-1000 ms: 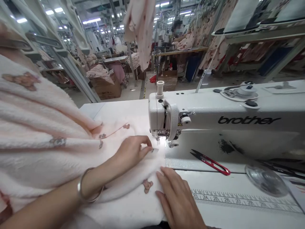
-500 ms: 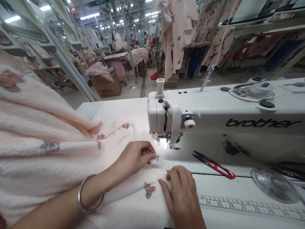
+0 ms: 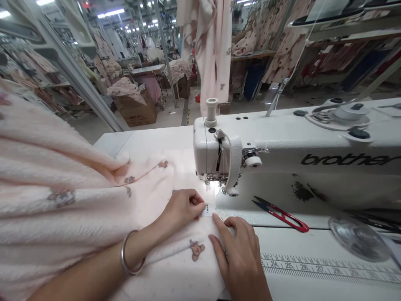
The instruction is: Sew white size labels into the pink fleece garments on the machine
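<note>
A pale pink fleece garment (image 3: 78,209) printed with small bears lies across the white sewing table and up over my left side. My left hand (image 3: 183,207), a silver bangle on its wrist, pinches a small white label (image 3: 209,209) against the fabric edge, just in front of the needle area (image 3: 216,184) of the white Brother sewing machine (image 3: 297,154). My right hand (image 3: 239,255) rests on the fabric edge with fingers stretched out, its forefinger tip touching the label's lower corner.
Red-handled thread snips (image 3: 280,213) lie on the machine bed to the right. A clear round dish (image 3: 359,240) sits further right. A ruler strip (image 3: 319,267) runs along the table front. Hanging garments, boxes and other workstations fill the background.
My left hand has drawn the label back toward me, away from the needle. My right hand has slid up the fabric edge until its forefinger meets the label.
</note>
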### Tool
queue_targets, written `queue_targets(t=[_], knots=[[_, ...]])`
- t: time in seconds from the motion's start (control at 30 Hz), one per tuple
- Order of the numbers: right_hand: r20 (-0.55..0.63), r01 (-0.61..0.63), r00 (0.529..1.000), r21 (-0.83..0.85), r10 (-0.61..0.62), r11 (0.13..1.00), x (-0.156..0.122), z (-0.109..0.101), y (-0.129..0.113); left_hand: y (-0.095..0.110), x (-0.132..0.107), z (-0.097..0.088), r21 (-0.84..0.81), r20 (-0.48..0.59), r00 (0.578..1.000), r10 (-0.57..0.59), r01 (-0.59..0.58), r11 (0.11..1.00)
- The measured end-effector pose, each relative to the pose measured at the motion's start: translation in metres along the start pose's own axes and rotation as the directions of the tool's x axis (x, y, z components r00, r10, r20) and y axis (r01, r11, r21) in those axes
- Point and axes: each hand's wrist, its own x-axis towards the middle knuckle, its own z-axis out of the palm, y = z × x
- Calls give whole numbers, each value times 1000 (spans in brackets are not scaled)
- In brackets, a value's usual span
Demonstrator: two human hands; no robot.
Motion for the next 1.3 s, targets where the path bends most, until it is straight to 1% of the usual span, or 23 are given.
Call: queue_targets(t=[0.33, 0.53, 0.6, 0.63, 0.7, 0.73, 0.77, 0.8, 0.83, 0.87, 0.9, 0.97, 1.0, 1.03, 1.07, 1.17, 1.3], knots=[[7, -11, 1000, -8, 11, 1000, -1, 0, 1, 0, 1, -1, 17, 11, 1000, -13, 13, 1000], [30, -8, 1000, -23, 9, 1000, 0, -2, -1, 0, 5, 0, 57, 26, 1000, 11, -12, 998], [22, -12, 1000, -36, 13, 999, 2, -2, -2, 1, 3, 0, 78, 21, 999, 24, -26, 997], [19, -16, 1000, -39, 16, 999, 3, -3, -3, 2, -1, -1, 105, 4, 999, 41, -41, 994], [27, -20, 999, -35, 21, 999, 4, -3, -4, 4, -12, -7, 250, -54, 990, 131, -114, 961], [36, -19, 999, -33, 21, 999, 4, -3, -4, 5, -20, -11, 355, -62, 978, 201, -166, 920], [46, -16, 999, -33, 17, 999, 4, -3, -4, 5, -28, -16, 457, -35, 960, 279, -233, 858], [53, -9, 999, -35, 11, 999, 4, -2, -3, 5, -37, -20, 539, 24, 934, 357, -313, 782], [54, -4, 998, -39, 6, 999, 3, -2, -3, 4, -44, -23, 591, 107, 899, 426, -402, 699], [55, -2, 999, -44, 4, 999, 2, -1, -3, 2, -50, -25, 611, 195, 854, 482, -490, 622], [55, 1, 998, -49, 2, 999, 2, -1, -2, -2, -53, -26, 617, 276, 800, 532, -572, 541], [61, 5, 998, -54, -1, 999, 1, 0, -1, -10, -54, -25, 624, 390, 694, 605, -682, 381], [67, 3, 998, -54, 0, 999, 0, 0, -1, -14, -52, -23, 627, 425, 658, 622, -709, 322], [71, 4, 997, -54, 0, 999, -1, 0, 0, -19, -49, -20, 629, 448, 635, 629, -724, 284], [73, 6, 997, -52, -2, 999, -1, 0, 0, -22, -46, -18, 630, 457, 625, 633, -730, 265], [68, 6, 998, -52, -2, 999, -2, 0, 0, -29, -39, -14, 634, 454, 617, 643, -731, 253], [77, 3, 997, -44, 1, 999, -1, -1, 0, -31, -38, -14, 628, 440, 601, 667, -737, 250]])
